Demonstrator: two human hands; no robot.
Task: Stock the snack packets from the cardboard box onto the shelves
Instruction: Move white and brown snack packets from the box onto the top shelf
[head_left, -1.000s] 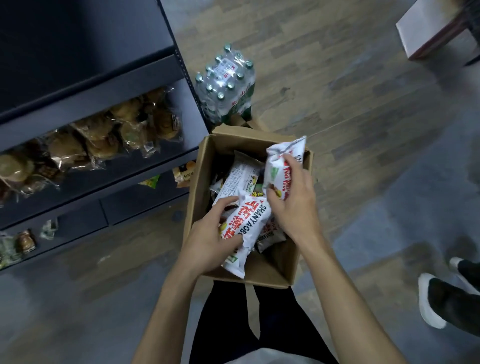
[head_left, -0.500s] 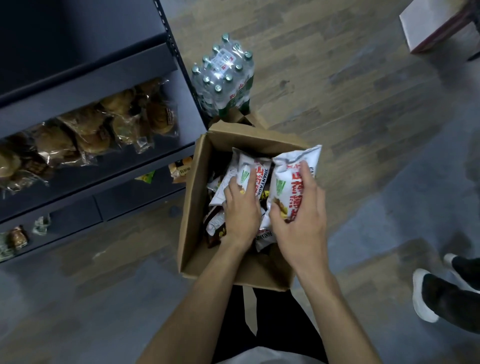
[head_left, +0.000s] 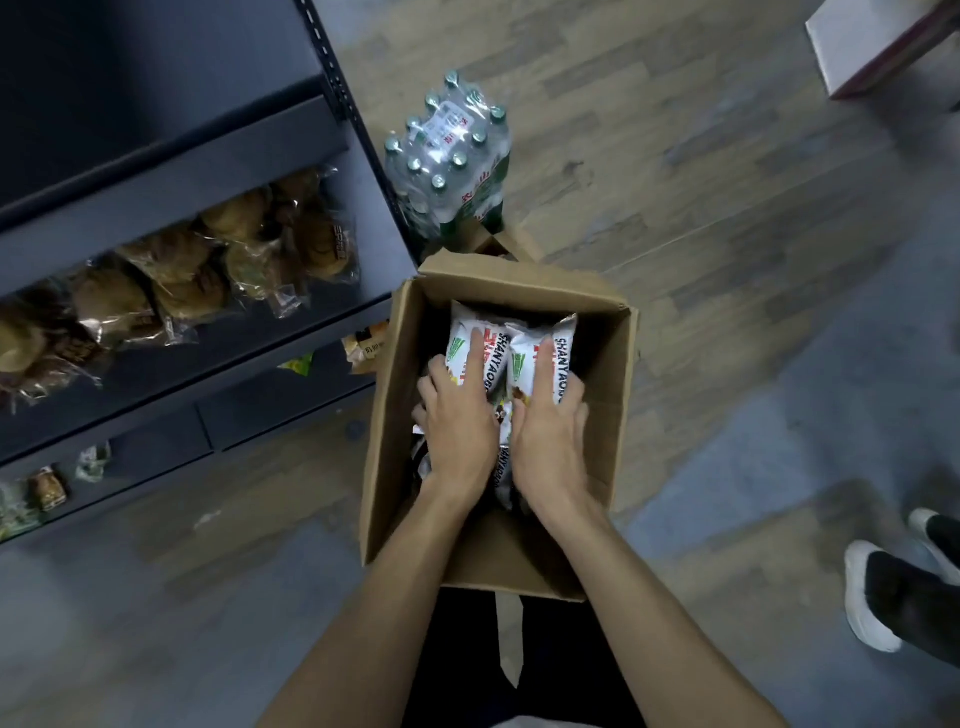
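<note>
An open cardboard box (head_left: 390, 415) stands on the floor in front of me, with several white snack packets printed in red and green inside. My left hand (head_left: 457, 431) grips one packet (head_left: 464, 332) and my right hand (head_left: 548, 441) grips another packet (head_left: 565, 340). The two packets lie side by side low in the box. Each index finger lies straight along its packet, and the other fingers wrap over its outer edge. More packets (head_left: 503, 467) show between my hands. The dark shelf unit (head_left: 171, 171) is at the left.
Wrapped buns (head_left: 208, 270) fill the middle shelf, and small packets (head_left: 363, 345) lie on the lower one. A shrink-wrapped pack of water bottles (head_left: 452, 156) stands behind the box. Another person's shoes (head_left: 872, 597) are at the right. A white carton (head_left: 872, 47) sits at the top right.
Both hands have gone from above the box's near side down and forward into it. The two packets they hold now lie parallel and lower.
</note>
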